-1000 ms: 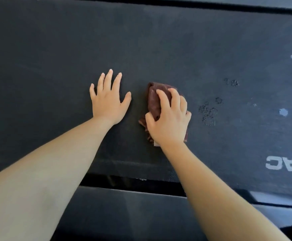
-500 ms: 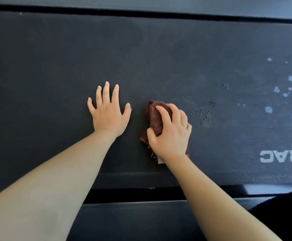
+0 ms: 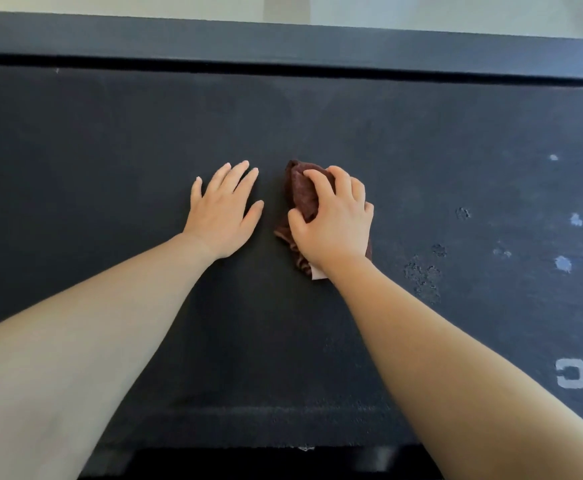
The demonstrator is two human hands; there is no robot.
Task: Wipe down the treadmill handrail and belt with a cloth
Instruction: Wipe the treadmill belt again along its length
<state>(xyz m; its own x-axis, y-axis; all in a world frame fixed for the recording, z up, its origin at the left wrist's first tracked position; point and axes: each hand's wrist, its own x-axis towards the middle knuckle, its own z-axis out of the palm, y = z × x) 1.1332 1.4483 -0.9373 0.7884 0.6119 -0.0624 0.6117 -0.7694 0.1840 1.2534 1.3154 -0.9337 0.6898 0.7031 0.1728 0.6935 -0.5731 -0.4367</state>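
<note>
The black treadmill belt (image 3: 110, 161) fills most of the head view. A bunched dark brown cloth (image 3: 300, 192) lies on the belt near the middle. My right hand (image 3: 335, 220) grips the cloth with curled fingers and covers most of it. My left hand (image 3: 224, 213) rests flat on the belt just left of the cloth, fingers straight and spread, apart from the cloth. No handrail is in view.
The far side rail (image 3: 283, 43) of the treadmill deck runs across the top, with pale floor beyond it. Worn patches and pale specks (image 3: 564, 263) mark the belt at the right. White lettering (image 3: 581, 377) sits at the lower right. The belt's near edge (image 3: 283, 445) lies at the bottom.
Both hands sit farther across the belt, toward the far rail. My right hand's fingers have curled tighter on the cloth. The view has tilted up, bringing the far rail and floor into sight.
</note>
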